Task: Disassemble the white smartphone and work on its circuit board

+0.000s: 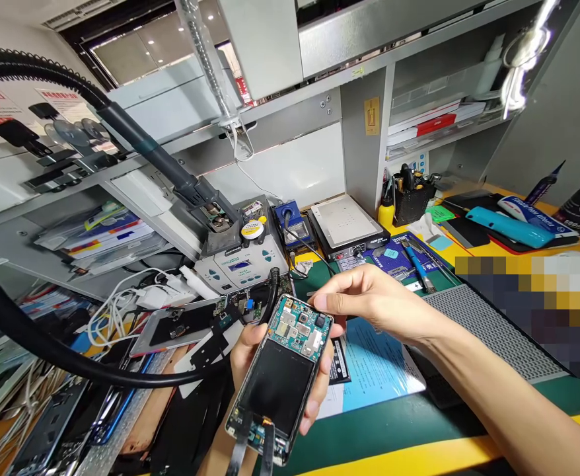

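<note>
An opened smartphone (277, 377) lies tilted in my left hand (244, 350), thumb along one edge and fingers wrapped round the other. Its back cover is off. A green circuit board (300, 330) fills the upper end, with a black recess below it. Two dark flat strips (267, 449) stick out at the bottom end. My right hand (357, 301) is at the phone's upper right corner, thumb and forefinger pinched together; whatever is between them is too small to name. Beneath the phone, a black battery-like piece (339, 362) rests on a blue printed sheet (374, 363).
A grey rework station (240, 264) stands behind the phone, beside a flat heating plate (347, 221). A black hose (96, 377) loops across the left. Phone parts and cables crowd the left. A blue-handled brush (417, 264) and perforated mat (483, 330) are on the right.
</note>
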`<state>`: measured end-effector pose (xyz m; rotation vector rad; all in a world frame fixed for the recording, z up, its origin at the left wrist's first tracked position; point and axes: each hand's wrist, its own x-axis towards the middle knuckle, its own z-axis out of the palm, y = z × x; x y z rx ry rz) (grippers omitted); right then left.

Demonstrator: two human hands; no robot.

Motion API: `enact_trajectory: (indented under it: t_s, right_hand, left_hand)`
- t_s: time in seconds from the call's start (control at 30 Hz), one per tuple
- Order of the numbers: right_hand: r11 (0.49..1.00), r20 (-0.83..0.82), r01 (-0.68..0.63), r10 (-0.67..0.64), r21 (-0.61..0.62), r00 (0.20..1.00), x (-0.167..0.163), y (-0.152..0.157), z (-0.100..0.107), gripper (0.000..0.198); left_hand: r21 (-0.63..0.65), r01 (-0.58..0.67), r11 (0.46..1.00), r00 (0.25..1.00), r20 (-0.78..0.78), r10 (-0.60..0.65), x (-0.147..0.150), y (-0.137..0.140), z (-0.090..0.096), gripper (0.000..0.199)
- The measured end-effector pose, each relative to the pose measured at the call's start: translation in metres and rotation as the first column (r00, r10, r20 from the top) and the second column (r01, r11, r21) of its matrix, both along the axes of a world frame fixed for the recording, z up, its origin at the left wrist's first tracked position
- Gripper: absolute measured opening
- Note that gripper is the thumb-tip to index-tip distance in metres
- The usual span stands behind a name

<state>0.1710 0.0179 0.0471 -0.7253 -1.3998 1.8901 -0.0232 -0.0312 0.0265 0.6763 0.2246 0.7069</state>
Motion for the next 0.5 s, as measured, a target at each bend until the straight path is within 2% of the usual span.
enact_trajectory:
  t_s: [0.17,0.33,0.4,0.5]
  right_hand:
    - [0.999,-0.02,-0.022,0.022,-0.025,1.0,-0.002,0.001,0.0,0.025]
    - [1.0,-0.008,-0.027,0.027,0.006,1.0,-0.002,0.001,0.001,0.026]
    - [1.0,0.011,-0.015,0.015,0.003,1.0,-0.002,0.001,0.002,0.026]
    - [1.0,0.032,0.004,-0.004,-0.009,0.999,-0.001,0.001,0.001,0.027]
  left_hand:
    - [-0.008,0.006,1.0,0.999,-0.048,-0.007,0.0,-0.001,0.001,0.065]
    - [-0.017,-0.128,0.992,0.966,-0.227,0.121,-0.007,-0.008,-0.009,0.071]
    - [-0.019,-0.172,0.985,0.969,-0.183,0.165,-0.01,-0.009,-0.017,0.071]
    - [-0.024,-0.12,0.992,0.993,-0.012,0.12,-0.009,-0.007,-0.025,0.072]
